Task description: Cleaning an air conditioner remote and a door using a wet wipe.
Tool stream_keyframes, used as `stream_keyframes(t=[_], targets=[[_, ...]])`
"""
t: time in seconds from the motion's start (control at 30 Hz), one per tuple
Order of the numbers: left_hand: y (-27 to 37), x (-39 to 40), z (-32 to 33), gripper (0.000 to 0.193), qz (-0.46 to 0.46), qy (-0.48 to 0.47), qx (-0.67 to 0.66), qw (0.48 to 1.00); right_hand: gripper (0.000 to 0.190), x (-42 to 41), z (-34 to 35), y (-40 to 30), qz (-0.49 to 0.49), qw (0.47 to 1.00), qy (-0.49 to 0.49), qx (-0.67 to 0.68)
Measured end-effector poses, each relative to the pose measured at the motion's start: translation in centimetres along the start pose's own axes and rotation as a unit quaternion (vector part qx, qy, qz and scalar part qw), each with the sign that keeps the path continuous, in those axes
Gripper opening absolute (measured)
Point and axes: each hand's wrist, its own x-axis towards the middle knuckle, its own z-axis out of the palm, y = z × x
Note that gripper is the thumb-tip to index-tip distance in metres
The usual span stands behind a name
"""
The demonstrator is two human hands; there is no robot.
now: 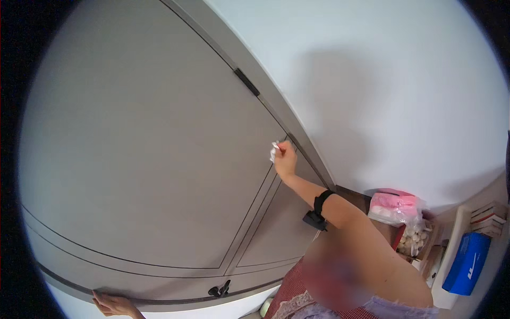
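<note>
Before me is a grey panelled door [151, 159] with thin dark grooves. My right hand [286, 161] is closed around a crumpled white cloth or tissue [273, 153], near a corner of the grooves on the hinge side. Whether the cloth touches the door I cannot tell. A dark hinge [246, 82] sits farther up that side. My left hand [113, 305] lies against the grey door frame [167, 309] at the lower left, fingers slightly apart, nothing visible in it. A black door handle [220, 289] is between my hands, along the lower edge.
A white wall [398, 99] adjoins the frame. At the right lie a pink plastic-wrapped pack [394, 207], a bag of small pale pieces [414, 240], a blue box [467, 264] and stacked boxes or books [489, 218]. A black strapped device [316, 217] is on my right forearm.
</note>
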Motion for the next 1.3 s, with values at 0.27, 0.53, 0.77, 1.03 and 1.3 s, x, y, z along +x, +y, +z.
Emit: stream_keyframes(t=[0.27, 0.53, 0.77, 1.03, 1.3], targets=[[-0.4, -0.1, 0.1, 0.04, -0.012, -0.027, 0.004, 1.0, 0.017, 5.1, -6.2, 4.9, 0.143, 0.958, -0.163, -0.187], [3.8, 2.1, -0.9, 0.043, -0.293, -0.117, -0.132, 0.94, 0.009, 20.1, -4.0, -11.6, -0.42, 0.871, -0.063, -0.248], [6.1, 2.6, -2.3, 0.05, -0.344, -0.036, -0.135, 0.929, 0.015, 23.9, 1.5, -15.6, -0.511, 0.777, -0.08, -0.359], [4.9, 3.2, -3.0, 0.047, -0.273, -0.035, -0.101, 0.956, 0.02, 19.7, 0.6, -9.3, -0.412, 0.819, -0.099, -0.387], [7.3, 2.8, -1.3, 0.054, -0.276, -0.069, -0.092, 0.954, 0.039, 14.6, -10.9, 12.2, -0.203, 0.729, -0.302, -0.58]])
